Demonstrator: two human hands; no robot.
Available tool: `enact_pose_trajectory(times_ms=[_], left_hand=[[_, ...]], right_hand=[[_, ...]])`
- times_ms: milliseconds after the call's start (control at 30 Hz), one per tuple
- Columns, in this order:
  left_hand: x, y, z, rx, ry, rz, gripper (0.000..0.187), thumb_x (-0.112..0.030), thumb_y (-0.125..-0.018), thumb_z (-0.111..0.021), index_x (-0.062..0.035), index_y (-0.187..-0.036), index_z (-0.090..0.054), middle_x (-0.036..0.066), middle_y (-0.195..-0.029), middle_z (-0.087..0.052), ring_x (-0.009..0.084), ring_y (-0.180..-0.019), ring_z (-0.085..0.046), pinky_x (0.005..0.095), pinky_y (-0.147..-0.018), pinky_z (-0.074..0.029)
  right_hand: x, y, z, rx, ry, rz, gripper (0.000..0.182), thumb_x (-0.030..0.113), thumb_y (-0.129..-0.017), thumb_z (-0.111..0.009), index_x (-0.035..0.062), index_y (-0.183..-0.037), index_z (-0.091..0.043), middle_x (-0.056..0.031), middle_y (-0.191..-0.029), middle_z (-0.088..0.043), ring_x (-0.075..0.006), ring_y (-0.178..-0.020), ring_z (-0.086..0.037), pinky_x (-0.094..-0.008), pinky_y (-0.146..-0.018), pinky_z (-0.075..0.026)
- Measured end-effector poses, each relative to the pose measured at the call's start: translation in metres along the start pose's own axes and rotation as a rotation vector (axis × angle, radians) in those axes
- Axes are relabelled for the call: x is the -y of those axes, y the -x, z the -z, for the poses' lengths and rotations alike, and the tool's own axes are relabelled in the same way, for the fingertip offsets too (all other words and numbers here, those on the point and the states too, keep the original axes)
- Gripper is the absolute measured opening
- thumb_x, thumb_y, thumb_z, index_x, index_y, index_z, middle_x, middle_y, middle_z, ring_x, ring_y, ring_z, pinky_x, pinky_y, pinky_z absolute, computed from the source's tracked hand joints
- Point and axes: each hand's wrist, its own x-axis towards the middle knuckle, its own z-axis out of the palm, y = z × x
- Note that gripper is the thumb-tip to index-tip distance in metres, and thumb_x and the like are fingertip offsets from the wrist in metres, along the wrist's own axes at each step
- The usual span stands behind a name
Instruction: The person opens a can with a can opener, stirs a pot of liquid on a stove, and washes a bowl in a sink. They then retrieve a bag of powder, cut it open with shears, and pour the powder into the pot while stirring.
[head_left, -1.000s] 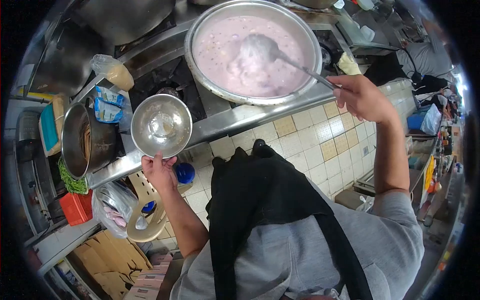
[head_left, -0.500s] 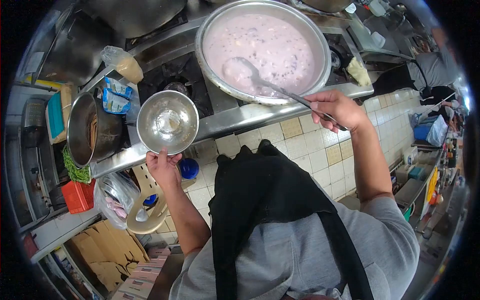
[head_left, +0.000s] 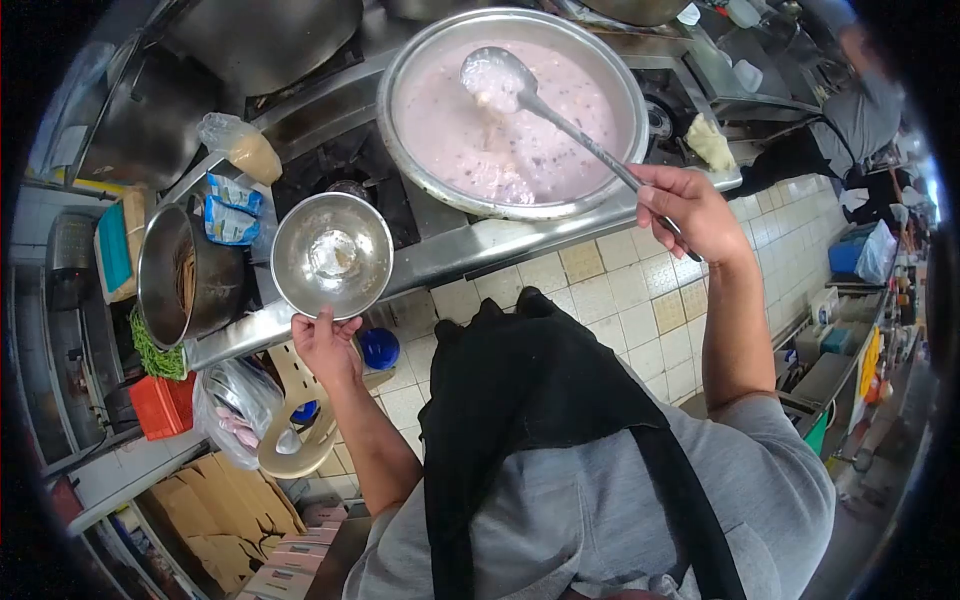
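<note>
My right hand (head_left: 692,212) is closed around the handle of a long metal ladle (head_left: 580,133). The ladle's bowl, filled with pink, lumpy liquid, is over the large metal pot (head_left: 392,150). Inside the pot is pale pink soup (head_left: 440,150) with small dark and light bits. With my left hand (head_left: 328,347) I grip the near rim of a metal bowl (head_left: 300,245), thumb on the inside edge. The bowl is tipped toward me and has only a little residue at its bottom. It is held over the stove's front edge, left of the pot.
On the left stand a deep pot (head_left: 160,300) with sticks inside, blue-white packets (head_left: 232,212) and a tied plastic bag (head_left: 240,147). A pale cloth (head_left: 709,143) lies right of the large pot. Below left is a beige stool (head_left: 300,445). Another person (head_left: 860,110) is at the upper right.
The ladle has come up out of the pink soup, now carrying a scoop of it. My left hand still holds the metal bowl in nearly the same spot.
</note>
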Motion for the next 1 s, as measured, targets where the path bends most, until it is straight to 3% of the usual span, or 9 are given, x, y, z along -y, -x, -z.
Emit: enact_pose_trajectory(times_ms=[200, 433, 667, 733, 1000], left_hand=[[0.000, 0.000, -0.006, 0.018, 0.005, -0.005, 0.013, 0.000, -0.089, -0.057, -0.0055, -0.089, -0.045, 0.009, -0.084, -0.062, 0.0156, -0.062, -0.064, 0.0296, -0.052, -0.060], [-0.001, 0.002, -0.002, 0.007, 0.003, 0.004, 0.014, 0.001, -0.088, -0.057, -0.0058, -0.089, -0.045, 0.010, -0.085, -0.062, 0.0167, -0.062, -0.065, 0.0295, -0.051, -0.060], [-0.003, 0.007, 0.002, -0.030, 0.019, -0.011, 0.014, 0.000, -0.088, -0.057, -0.0066, -0.090, -0.045, 0.010, -0.086, -0.062, 0.0171, -0.062, -0.064, 0.0292, -0.052, -0.060], [-0.006, 0.008, 0.004, -0.050, 0.011, -0.012, 0.014, 0.000, -0.088, -0.058, -0.0067, -0.090, -0.046, 0.010, -0.086, -0.062, 0.0170, -0.062, -0.064, 0.0293, -0.052, -0.059], [-0.005, 0.005, 0.011, -0.029, -0.007, -0.003, 0.014, -0.003, -0.090, -0.058, -0.0078, -0.092, -0.045, 0.009, -0.086, -0.063, 0.0154, -0.063, -0.064, 0.0289, -0.054, -0.059]], right_hand=[[-0.009, -0.008, 0.016, -0.088, 0.068, 0.103, 0.037, 0.010, -0.093, -0.054, -0.0030, -0.128, -0.056, -0.0028, -0.071, -0.058, -0.0059, -0.043, -0.046, -0.0212, -0.037, -0.036], [-0.012, -0.040, -0.001, -0.164, 0.214, 0.054, 0.036, 0.010, -0.091, -0.053, -0.0038, -0.124, -0.058, -0.0044, -0.069, -0.059, -0.0084, -0.043, -0.049, -0.0245, -0.036, -0.038], [-0.016, -0.055, -0.046, 0.063, 0.151, -0.122, 0.037, 0.011, -0.090, -0.054, -0.0050, -0.123, -0.057, -0.0050, -0.070, -0.061, -0.0095, -0.045, -0.052, -0.0251, -0.036, -0.040], [-0.017, -0.055, -0.050, 0.120, -0.046, -0.176, 0.037, 0.011, -0.090, -0.053, -0.0062, -0.123, -0.056, -0.0052, -0.070, -0.061, -0.0093, -0.045, -0.051, -0.0251, -0.035, -0.039], [-0.012, -0.031, -0.044, 0.169, -0.140, -0.121, 0.034, 0.012, -0.093, -0.054, -0.0039, -0.122, -0.058, -0.0041, -0.069, -0.061, -0.0069, -0.042, -0.048, -0.0197, -0.033, -0.035]])
